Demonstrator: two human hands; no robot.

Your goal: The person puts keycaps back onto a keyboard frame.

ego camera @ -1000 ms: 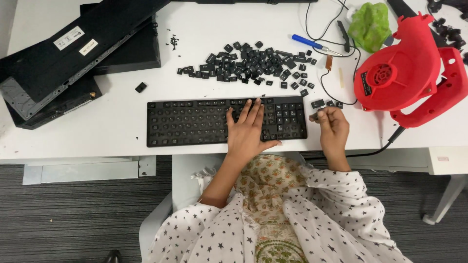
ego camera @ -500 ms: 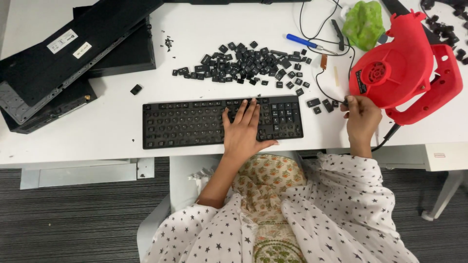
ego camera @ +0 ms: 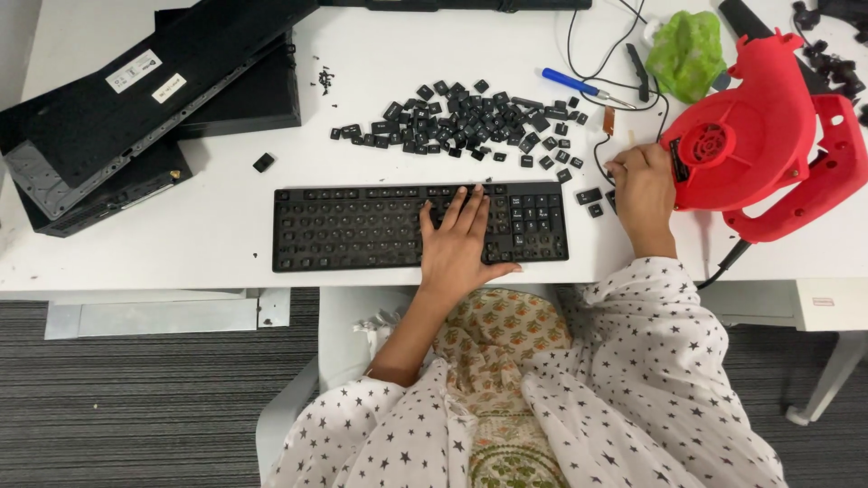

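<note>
A black keyboard (ego camera: 362,226) lies across the white table (ego camera: 181,271) near its front edge. My left hand (ego camera: 461,239) rests flat on the keyboard's right half, fingers spread, holding nothing. My right hand (ego camera: 644,190) is off the keyboard's right end with curled fingers. It sits beside two loose black keycaps (ego camera: 589,196) and against the front of a red handheld blower (ego camera: 759,136). Whether it holds anything is hidden. A heap of several loose black keycaps (ego camera: 470,122) lies just behind the keyboard.
Stacked flat black devices (ego camera: 136,99) fill the back left corner. A lone keycap (ego camera: 263,163) lies left of the heap. A blue-handled tool (ego camera: 570,83), black cables (ego camera: 588,36) and a crumpled green cloth (ego camera: 684,41) sit at the back right. Grey carpet lies below the table.
My right hand has moved from the keyboard's right edge up and to the right, to the blower's front. My left hand stays flat on the keyboard.
</note>
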